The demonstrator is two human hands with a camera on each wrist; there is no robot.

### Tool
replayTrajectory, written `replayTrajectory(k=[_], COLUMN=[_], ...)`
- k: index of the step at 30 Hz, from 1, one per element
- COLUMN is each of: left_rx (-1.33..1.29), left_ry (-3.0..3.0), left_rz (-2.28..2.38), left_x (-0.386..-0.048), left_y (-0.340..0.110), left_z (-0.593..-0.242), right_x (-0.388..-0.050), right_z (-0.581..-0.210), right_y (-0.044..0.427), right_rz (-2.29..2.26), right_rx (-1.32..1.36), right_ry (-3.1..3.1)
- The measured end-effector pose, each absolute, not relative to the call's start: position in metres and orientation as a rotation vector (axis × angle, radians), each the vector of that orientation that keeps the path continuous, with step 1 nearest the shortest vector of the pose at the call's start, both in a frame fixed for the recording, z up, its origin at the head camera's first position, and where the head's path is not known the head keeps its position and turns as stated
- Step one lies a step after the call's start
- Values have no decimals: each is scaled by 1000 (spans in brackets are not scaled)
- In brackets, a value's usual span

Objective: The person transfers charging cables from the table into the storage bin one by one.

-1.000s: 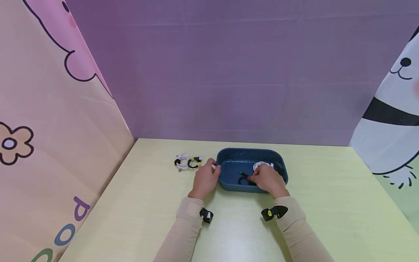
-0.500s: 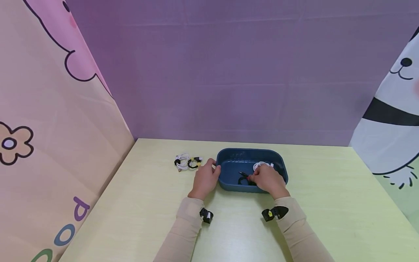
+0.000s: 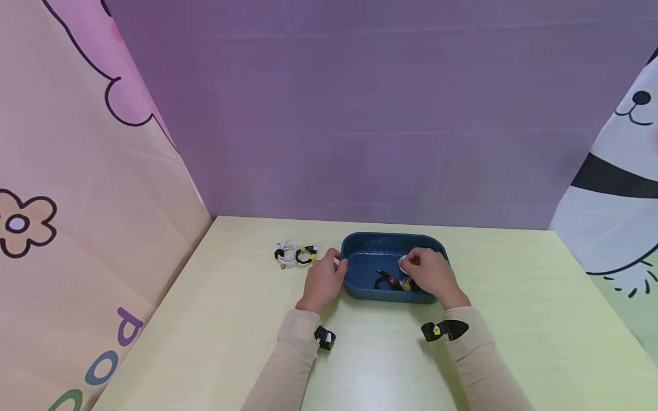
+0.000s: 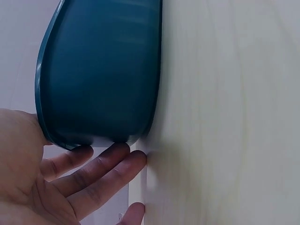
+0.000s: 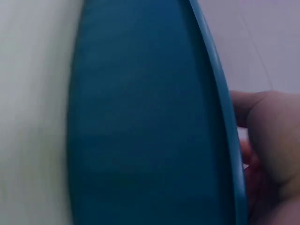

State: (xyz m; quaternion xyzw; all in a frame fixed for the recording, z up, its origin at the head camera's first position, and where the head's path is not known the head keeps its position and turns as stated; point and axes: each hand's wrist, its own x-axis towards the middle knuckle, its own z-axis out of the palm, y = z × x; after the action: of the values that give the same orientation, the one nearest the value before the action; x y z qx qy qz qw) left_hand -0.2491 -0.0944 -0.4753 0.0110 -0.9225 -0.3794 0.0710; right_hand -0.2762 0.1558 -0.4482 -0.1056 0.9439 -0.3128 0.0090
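A blue plastic basin [image 3: 370,260] stands on the table. At its left end my left hand [image 3: 321,279] touches the outer wall, fingers [image 4: 105,176] extended and slightly spread in the left wrist view. My right hand [image 3: 432,274] reaches over the front right of the basin, thumb and fingers pinching a coiled white cable [image 3: 404,269], mostly covered by the hand. Below it in the basin lie a black cable with a red tie [image 3: 385,279] and a bundle with a yellow tie [image 3: 406,283]. In the right wrist view the basin wall [image 5: 150,112] hides the fingertips.
Left of the basin, on the pale table [image 3: 241,319], lie a white cable coil with a black tie [image 3: 287,253] and a small black cable with yellow ties [image 3: 306,254]. A purple cloth backdrop [image 3: 380,114] rises behind; printed panels flank both sides.
My right hand has let go of the cables at the basin's front and moved up and right to the white cable, uncovering the yellow-tied bundle. My left hand has stayed in place.
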Motion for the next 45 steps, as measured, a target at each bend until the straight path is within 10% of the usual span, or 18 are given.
replayTrajectory(k=[15,45], left_rx=[3,367], left_ry=[-2770,-2819], left_rz=[-1140,-881], left_x=[-253,-253], left_y=[-94,-141], left_z=[-477,-478], right_x=[-296,-310], right_z=[-457,-489], right_y=[229,260], right_rz=[-1320,-1561], right_rx=[22,-78], right_ry=[2999,2402])
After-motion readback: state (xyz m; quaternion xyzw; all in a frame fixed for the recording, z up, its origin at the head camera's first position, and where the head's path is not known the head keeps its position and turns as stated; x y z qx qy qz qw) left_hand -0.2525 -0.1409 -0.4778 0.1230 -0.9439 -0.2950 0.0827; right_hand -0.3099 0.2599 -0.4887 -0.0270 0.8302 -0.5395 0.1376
